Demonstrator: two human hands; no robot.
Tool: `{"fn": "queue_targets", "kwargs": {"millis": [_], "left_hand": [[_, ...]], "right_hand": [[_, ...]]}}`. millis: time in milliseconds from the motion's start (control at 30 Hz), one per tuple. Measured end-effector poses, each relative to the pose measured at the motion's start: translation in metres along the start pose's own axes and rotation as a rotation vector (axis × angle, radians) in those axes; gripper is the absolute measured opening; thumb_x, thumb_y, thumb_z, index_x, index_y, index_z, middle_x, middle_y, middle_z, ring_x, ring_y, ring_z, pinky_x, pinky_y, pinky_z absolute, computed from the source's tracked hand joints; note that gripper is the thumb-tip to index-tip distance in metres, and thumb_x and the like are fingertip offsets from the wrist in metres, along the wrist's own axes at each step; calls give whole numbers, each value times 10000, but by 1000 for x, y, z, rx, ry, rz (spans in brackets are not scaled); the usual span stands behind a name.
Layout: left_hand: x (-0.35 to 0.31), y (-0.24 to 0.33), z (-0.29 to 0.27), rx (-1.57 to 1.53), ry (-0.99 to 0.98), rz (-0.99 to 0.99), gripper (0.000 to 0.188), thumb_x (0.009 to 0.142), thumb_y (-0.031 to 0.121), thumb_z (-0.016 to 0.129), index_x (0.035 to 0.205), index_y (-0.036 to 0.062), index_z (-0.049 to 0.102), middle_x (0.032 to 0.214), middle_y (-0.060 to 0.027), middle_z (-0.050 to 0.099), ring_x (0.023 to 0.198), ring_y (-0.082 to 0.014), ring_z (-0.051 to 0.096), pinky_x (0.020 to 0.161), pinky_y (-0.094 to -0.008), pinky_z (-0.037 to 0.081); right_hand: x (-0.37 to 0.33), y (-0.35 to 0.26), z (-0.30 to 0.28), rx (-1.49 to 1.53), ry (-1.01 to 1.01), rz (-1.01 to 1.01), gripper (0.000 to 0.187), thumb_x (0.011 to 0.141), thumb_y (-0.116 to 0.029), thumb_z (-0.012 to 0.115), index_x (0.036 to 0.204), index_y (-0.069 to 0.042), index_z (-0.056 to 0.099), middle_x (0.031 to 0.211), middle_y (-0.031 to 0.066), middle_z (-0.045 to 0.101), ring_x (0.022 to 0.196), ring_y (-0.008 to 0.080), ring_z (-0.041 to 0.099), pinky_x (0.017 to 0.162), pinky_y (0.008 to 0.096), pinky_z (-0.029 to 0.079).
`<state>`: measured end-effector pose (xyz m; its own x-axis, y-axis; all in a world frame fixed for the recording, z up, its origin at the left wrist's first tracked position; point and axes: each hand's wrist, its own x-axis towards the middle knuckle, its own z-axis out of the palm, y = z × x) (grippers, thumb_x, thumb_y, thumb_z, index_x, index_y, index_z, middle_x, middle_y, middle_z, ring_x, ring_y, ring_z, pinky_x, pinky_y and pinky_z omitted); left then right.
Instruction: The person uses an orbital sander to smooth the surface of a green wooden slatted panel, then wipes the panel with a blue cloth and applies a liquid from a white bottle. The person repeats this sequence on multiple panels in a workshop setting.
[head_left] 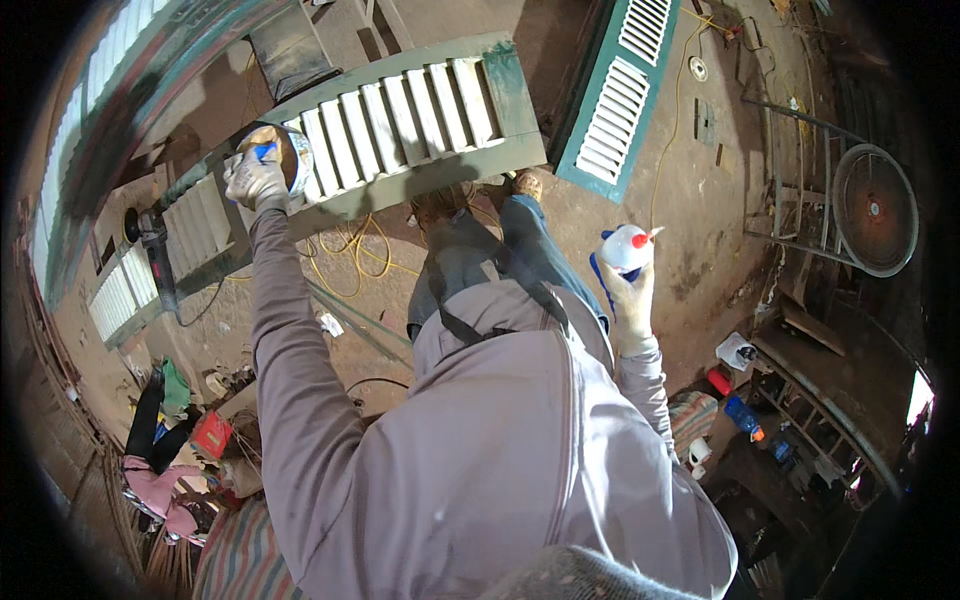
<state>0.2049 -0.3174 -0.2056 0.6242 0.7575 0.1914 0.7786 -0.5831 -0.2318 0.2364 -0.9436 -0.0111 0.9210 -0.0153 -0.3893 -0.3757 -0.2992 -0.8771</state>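
Observation:
My left hand (256, 182), in a pale glove with blue patches, is closed on the rim of a round tub (303, 160). Brownish stuff shows inside the tub, which is over the left part of a louvered shutter (519, 95) with a green-grey frame and white slats. My right hand (632, 300), gloved in the same way, is wrapped around a white squeeze bottle (622, 252) with a red cap and pale nozzle. That bottle is held out to the right of my legs, apart from the shutter. The fingers under the bottle are partly hidden.
A teal shutter (612, 110) with white slats lies at the upper right. An angle grinder (157, 258) rests on the shutter's left end. Yellow cord (345, 262) loops on the floor near my feet. A wheel (875, 209) stands far right by a metal frame.

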Motion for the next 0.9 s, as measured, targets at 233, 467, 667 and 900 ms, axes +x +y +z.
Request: {"fn": "queue_targets", "kwargs": {"millis": [233, 467, 667, 900], "left_hand": [[-102, 132, -115, -1049, 148, 43, 135, 849, 134, 802, 943, 49, 755, 968, -95, 660, 964, -252, 628, 921, -427, 522], [-247, 340, -96, -1265, -282, -54, 285, 763, 407, 870, 932, 186, 809, 902, -107, 740, 910, -337, 689, 823, -450, 521], [-261, 391, -122, -1029, -417, -121, 289, 846, 280, 848, 997, 42, 782, 914, -54, 786, 826, -187, 721, 812, -341, 556], [-246, 398, -140, -1204, -538, -423, 318, 747, 115, 923, 919, 31, 670, 886, -25, 694, 740, -155, 626, 752, -308, 543]], "right_hand": [[63, 4, -49, 38, -74, -11, 514, 890, -69, 789, 1331, -40, 526, 1230, 85, 679, 1029, 144, 672, 919, 311, 581], [120, 6, -91, -106, -170, -52, 514, 840, -151, 864, 1251, -32, 578, 1092, 68, 684, 941, 130, 646, 858, 296, 530], [156, 14, -132, -135, -175, -46, 526, 825, -172, 880, 1232, -31, 578, 1039, 51, 674, 897, 126, 632, 839, 291, 524], [184, 22, -156, -159, -208, 23, 439, 862, -76, 821, 1228, -47, 580, 1128, 52, 691, 979, 131, 660, 910, 298, 540]]}}
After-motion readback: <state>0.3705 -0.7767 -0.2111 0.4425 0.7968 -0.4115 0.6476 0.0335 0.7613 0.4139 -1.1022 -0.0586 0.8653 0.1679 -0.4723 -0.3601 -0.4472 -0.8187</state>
